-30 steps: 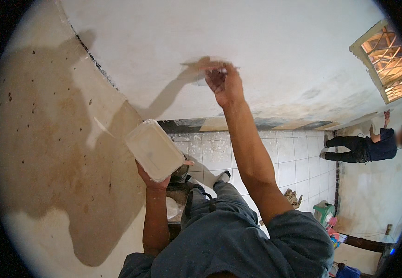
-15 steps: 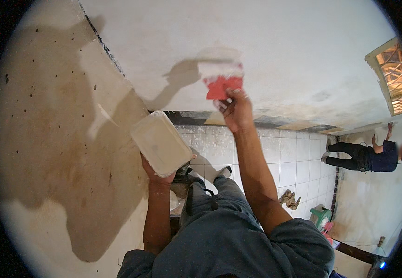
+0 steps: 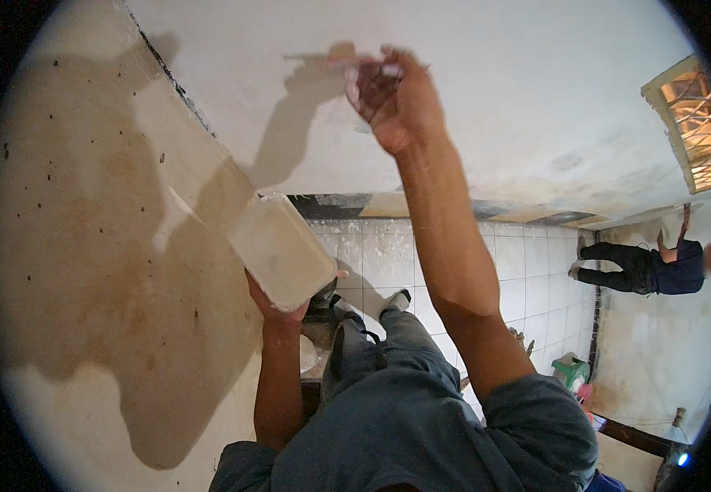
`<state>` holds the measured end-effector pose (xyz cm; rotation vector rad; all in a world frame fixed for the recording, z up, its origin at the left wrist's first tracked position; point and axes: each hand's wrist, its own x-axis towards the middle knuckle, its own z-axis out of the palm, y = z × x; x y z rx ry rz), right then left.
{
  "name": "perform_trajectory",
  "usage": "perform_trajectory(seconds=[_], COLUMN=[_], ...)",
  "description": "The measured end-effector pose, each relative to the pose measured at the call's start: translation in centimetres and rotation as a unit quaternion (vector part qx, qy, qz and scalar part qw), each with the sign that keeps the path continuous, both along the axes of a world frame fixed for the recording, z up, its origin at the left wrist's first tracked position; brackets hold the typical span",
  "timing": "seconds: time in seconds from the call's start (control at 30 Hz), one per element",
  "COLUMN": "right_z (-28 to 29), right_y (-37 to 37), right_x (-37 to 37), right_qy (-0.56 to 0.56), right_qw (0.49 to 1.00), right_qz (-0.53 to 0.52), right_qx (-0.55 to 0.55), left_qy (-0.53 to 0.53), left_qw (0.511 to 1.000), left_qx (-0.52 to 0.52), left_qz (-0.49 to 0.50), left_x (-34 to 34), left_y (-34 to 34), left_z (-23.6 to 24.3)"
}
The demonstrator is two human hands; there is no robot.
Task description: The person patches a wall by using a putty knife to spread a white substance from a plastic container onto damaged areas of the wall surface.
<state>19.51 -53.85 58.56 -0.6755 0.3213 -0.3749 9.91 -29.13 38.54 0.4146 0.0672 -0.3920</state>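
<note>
My left hand (image 3: 277, 302) grips a cream rectangular plastic tub (image 3: 283, 252) from its near side; whitish smears mark its rim. High against the pale wall (image 3: 519, 90), my right hand (image 3: 392, 94) is closed round a red putty spreader (image 3: 352, 60). The spreader now shows nearly edge-on, as a thin reddish strip, and most of it hides behind the fingers. White residue coats those fingers. I cannot tell whether the blade touches the wall.
A stained, pitted wall (image 3: 85, 246) stands on the left. Below lies a white tiled floor (image 3: 384, 254) with pale splatters. At the right, another person (image 3: 658, 269) reaches to a wall beneath a latticed window opening (image 3: 699, 123). A green stool-like object (image 3: 569, 371) stands on the floor.
My right hand has moved up the wall with the spreader and turned it from face-on to nearly edge-on. The tub in my left hand has hardly shifted.
</note>
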Motion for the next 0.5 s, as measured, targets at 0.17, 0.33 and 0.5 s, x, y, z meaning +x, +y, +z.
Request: perform_trajectory(seconds=[0.17, 0.33, 0.5], right_z=[2.7, -7.4, -15.4], right_y=[1.5, 2.2, 1.5], right_x=[-3.7, -5.4, -3.6], right_qy=[-0.067, 0.027, 0.151], right_qw=[0.994, 0.999, 0.985], right_qz=[-0.005, -0.009, 0.086], right_qx=[-0.089, -0.026, -0.015], left_qy=[0.054, 0.034, 0.003], left_qw=[0.998, 0.998, 1.0], left_qx=[-0.034, -0.051, -0.01], left_qz=[-0.007, 0.005, -0.001], left_x=[0.1, 0.1, 0.5], left_y=[-0.1, -0.1, -0.8], left_z=[-0.4, -2.1, -1.2])
